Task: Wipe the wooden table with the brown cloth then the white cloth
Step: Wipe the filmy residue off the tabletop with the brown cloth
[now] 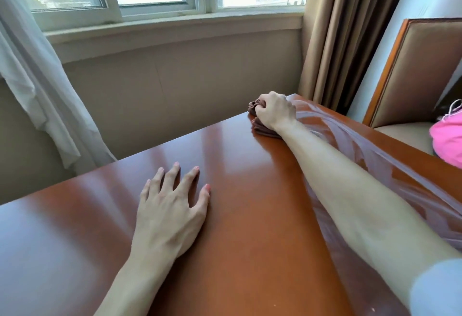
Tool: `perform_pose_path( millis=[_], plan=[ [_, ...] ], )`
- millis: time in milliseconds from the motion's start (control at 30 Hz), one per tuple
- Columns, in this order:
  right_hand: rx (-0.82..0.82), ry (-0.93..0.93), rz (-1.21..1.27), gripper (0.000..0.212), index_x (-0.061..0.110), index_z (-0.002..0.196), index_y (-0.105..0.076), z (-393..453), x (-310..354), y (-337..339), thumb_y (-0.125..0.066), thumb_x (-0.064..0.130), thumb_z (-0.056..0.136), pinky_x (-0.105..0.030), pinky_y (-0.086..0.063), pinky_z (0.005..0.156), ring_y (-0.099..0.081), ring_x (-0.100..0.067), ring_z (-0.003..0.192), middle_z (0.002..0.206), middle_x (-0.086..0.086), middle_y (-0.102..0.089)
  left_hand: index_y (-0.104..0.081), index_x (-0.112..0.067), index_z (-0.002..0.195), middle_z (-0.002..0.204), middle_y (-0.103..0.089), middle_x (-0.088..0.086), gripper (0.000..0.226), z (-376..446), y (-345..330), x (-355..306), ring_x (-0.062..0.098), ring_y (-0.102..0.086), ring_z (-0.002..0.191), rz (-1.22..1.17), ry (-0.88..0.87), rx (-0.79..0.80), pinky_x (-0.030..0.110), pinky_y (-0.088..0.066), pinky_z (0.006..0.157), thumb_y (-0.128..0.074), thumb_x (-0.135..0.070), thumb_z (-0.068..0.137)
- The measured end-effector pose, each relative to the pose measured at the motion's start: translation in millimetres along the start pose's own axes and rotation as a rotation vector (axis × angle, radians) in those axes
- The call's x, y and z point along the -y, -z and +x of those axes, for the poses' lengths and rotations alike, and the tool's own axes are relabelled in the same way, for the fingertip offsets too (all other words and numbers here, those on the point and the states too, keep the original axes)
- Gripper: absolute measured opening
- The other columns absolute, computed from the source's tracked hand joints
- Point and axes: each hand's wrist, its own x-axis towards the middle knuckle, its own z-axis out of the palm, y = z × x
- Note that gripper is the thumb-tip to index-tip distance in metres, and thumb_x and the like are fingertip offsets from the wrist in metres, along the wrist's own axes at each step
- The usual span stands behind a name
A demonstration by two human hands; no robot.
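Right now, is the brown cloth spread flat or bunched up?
Bunched up: the right hand grips the brown cloth in a wad at the table's far corner, folds poking past the fingers.

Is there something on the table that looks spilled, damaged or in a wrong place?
Nothing looks damaged. The wooden table has wet, curved streaks along its right side, behind the right hand gripping the brown cloth. They look like wiping marks, not a spill. The left hand rests flat on the table.

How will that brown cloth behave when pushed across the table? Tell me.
The brown cloth looks bunched under the right hand, so it is likely floppy. The wooden table is glossy with wet streaks, so it probably slides easily.
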Motion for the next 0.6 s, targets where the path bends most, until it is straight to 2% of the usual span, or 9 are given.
perform_pose_path(
  millis=[100, 200, 333, 433, 500, 600],
  plan=[
    [0.011, 0.032, 0.038, 0.015, 0.020, 0.083, -0.065, -51, 3, 17, -0.051, 0.026, 0.087, -0.036, -0.042, 0.070, -0.060, -0.038, 0.096, 0.098, -0.005, -0.064, -0.030, -0.046, 0.153, 0.165, -0.020, -0.006, 0.059, -2, 3, -2, 0.020, -0.011, 0.153, 0.000, 0.001, 0.022, 0.040, -0.009, 0.124, -0.027, -0.065, 0.097],
    [0.047, 0.103, 0.080, 0.013, 0.021, 0.084, -0.064, -127, 9, 45, -0.053, 0.027, 0.087, -0.037, -0.046, 0.069, -0.060, -0.034, 0.094, 0.095, 0.001, -0.062, -0.032, -0.043, 0.153, 0.165, -0.022, -0.002, 0.058, -3, 5, -4, 0.024, -0.014, 0.153, -0.002, -0.005, 0.032, 0.043, -0.010, 0.124, -0.030, -0.063, 0.098],
    [0.110, 0.210, 0.130, 0.028, 0.034, 0.106, -0.072, -242, 19, 86, -0.054, 0.033, 0.086, -0.038, -0.053, 0.081, -0.058, -0.022, 0.109, 0.117, 0.014, -0.066, -0.038, -0.038, 0.151, 0.162, -0.029, 0.003, 0.057, -4, 7, -4, 0.030, -0.021, 0.150, 0.016, -0.012, 0.039, 0.047, -0.014, 0.123, -0.032, -0.060, 0.099],
    [0.112, 0.288, 0.155, 0.033, 0.039, 0.112, -0.073, -312, 25, 111, -0.056, 0.033, 0.085, -0.037, -0.054, 0.084, -0.057, -0.015, 0.116, 0.129, 0.020, -0.064, -0.039, -0.035, 0.150, 0.160, -0.033, 0.005, 0.057, -8, 9, -3, 0.031, -0.023, 0.148, 0.016, -0.024, 0.045, 0.048, -0.015, 0.122, -0.032, -0.059, 0.099],
    [0.094, 0.319, 0.156, 0.033, 0.040, 0.112, -0.073, -335, 25, 119, -0.056, 0.034, 0.085, -0.037, -0.054, 0.083, -0.058, -0.014, 0.116, 0.129, 0.021, -0.064, -0.040, -0.034, 0.150, 0.159, -0.034, 0.005, 0.057, -9, 9, -3, 0.031, -0.023, 0.148, 0.010, -0.028, 0.043, 0.049, -0.015, 0.122, -0.033, -0.058, 0.099],
    [0.099, 0.262, 0.175, 0.029, 0.036, 0.110, -0.071, -318, 25, 115, -0.053, 0.035, 0.087, -0.040, -0.055, 0.084, -0.059, -0.019, 0.110, 0.117, 0.015, -0.066, -0.039, -0.034, 0.150, 0.159, -0.033, 0.005, 0.057, -8, 9, -3, 0.031, -0.022, 0.149, 0.009, -0.033, 0.051, 0.048, -0.014, 0.123, -0.032, -0.057, 0.099]
  ],
)
